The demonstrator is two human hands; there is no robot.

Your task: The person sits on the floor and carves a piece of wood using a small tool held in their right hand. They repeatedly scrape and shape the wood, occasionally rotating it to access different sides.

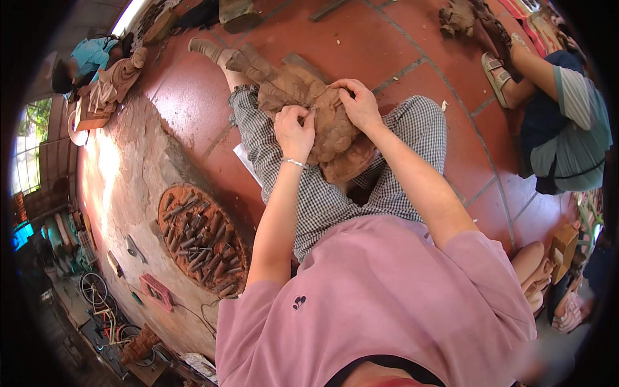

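Observation:
A brown carved figure [334, 126], apparently wood, lies across my lap between my knees, its narrower end pointing to the far left. Thumb and fingers of my left hand [295, 134] are pinched together against its near left side; whatever they hold, if anything, is too small to make out. Across from it, my right hand [359, 106] has its fingers curled over the upper right edge of the carving, gripping it. The two hands are a short way apart on the surface. The carving's underside is hidden.
At my left, a round tray [169, 240] holds many dark chisels in reddish sawdust. A pink plastic basket [157, 292] lies nearby. Another person [564, 122] sits at the right; one more person [93, 55] is at the far left beside a carved figure [116, 87]. Wooden blocks [238, 14] lie ahead.

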